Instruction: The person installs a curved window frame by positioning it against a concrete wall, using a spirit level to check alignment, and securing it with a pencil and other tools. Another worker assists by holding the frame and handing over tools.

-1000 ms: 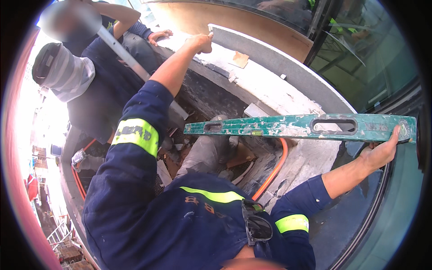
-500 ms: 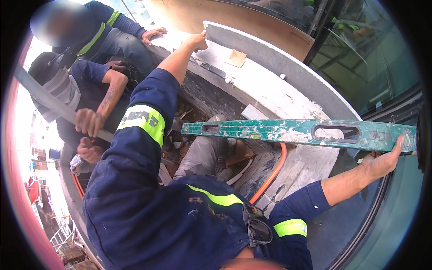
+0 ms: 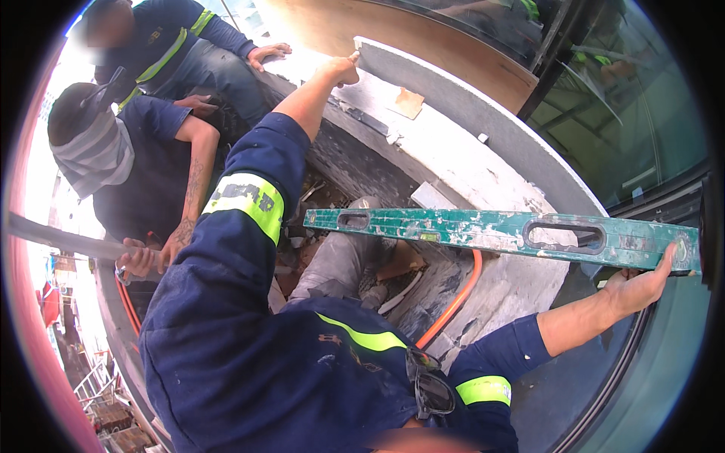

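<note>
Co-worker's pole (image 3: pixel 68 240) has swung lower | right hand (image 3: pixel 638 288) grasps green level (image 3: pixel 483 231), which stretches left from its fingers | left hand (image 3: pixel 341 72) points at grey strip (image 3: pixel 453 102), whether pinching, cannot tell | seemingly pointing-out; next calls for steady right grip

Pale ledge (image 3: pixel 461 155): room between tan scrap (image 3: pixel 408 103) and green level (image 3: pixel 468 229).
Level's longer slot (image 3: pixel 565 237): open through.
Below level: orange hose (image 3: pixel 455 306) in the way.
Left side: co-worker's forearm (image 3: pixel 198 175) and grey pole (image 3: pixel 68 240) block passage.
</note>
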Available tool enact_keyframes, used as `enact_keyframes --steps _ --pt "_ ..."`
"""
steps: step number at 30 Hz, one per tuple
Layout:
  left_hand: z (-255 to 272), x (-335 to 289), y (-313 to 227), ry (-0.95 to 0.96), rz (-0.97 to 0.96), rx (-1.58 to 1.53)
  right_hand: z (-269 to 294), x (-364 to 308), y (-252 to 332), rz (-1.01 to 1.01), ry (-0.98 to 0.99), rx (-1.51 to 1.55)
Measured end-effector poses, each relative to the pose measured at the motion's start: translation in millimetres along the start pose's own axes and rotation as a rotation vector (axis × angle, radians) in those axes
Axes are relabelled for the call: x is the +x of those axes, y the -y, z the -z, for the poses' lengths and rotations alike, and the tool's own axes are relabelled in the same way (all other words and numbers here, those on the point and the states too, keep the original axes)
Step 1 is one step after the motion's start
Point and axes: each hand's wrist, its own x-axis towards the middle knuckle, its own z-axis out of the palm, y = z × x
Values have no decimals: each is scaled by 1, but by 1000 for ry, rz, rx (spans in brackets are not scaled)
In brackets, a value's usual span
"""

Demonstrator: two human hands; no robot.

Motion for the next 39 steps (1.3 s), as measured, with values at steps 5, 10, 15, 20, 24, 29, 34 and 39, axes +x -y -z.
enact_keyframes --steps 5,10,15,20,24,29,34,39 --pt "3 -26 -13 -282 -198 124 2 1 -3 -17 10 17" --pt "-22 -192 -80 -172 -738 -588 -4 -6 2 -45 37 42" --pt "-62 -332 -114 144 -1029 -621 -32 -38 14 -54 164 112" --pt "-94 -325 -78 -233 -763 -480 -63 -75 7 -19 374 93" --pt "-115 -300 -21 -403 -648 -562 -79 -110 5 -150 762 161" --pt "-135 -297 31 -443 -459 -683 -131 -206 -15 -25 1033 -87" --pt "-166 -318 67 -529 -267 -614 -164 -319 -71 43 1356 -106" --pt "-161 -339 135 -324 -130 -789 -167 -388 -142 184 1549 -213"
